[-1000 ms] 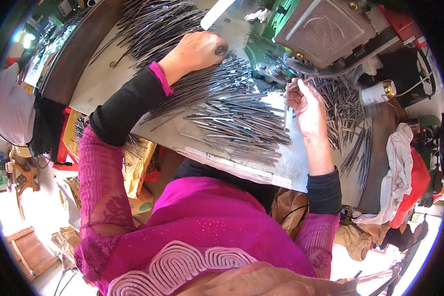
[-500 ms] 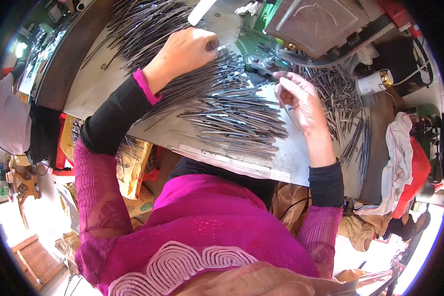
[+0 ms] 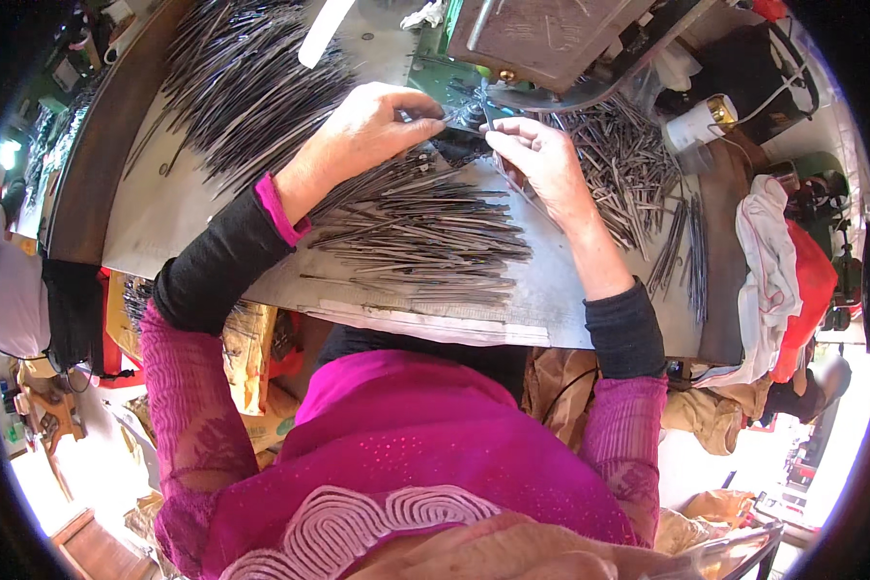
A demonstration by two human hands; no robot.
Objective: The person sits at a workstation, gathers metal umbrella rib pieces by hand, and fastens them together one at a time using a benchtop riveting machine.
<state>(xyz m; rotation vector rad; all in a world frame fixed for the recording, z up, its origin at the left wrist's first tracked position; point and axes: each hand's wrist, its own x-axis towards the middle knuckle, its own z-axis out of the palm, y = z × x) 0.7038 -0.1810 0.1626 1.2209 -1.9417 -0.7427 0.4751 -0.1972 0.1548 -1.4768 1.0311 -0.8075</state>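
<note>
Lower frame: person's torso in a magenta top, lace sleeves over black undersleeves; both forearms run up from the lower edge onto the metal worktable (image 3: pixel 213 217).

Centre of frame: loose fan of thin metal rods (image 3: pixel 425 237) lying flat on the table between the two forearms, tips pointing mostly toward the right. Rods overlap; no count possible.

Left hand (image 3: pixel 362 130), upper centre: palm down, resting on the top of that rod fan, fingers curled with thumb and forefinger pinched on the end of a single rod (image 3: pixel 433 116) that points right toward the machine. Grip closed on it.

Right hand (image 3: pixel 541 159), just right of the left hand: fingers bunched, fingertips pinching a short thin pin (image 3: pixel 487 114) held near upright at the machine's working point. Grip closed on it. The two hands are near each other, fingertips just apart.

Right of the right hand: scattered heap of shorter pins (image 3: pixel 619 164), with a few long rods lying toward the table's right edge.

Upper left of frame: second, larger pile of long rods (image 3: pixel 242 77), well apart from the hands.

Top centre: green-based machine (image 3: pixel 541 39) with a grey metal cover, directly beyond both hands. Upper right: white roll (image 3: pixel 691 121). Far right: white and red cloths (image 3: pixel 783 261).
</note>
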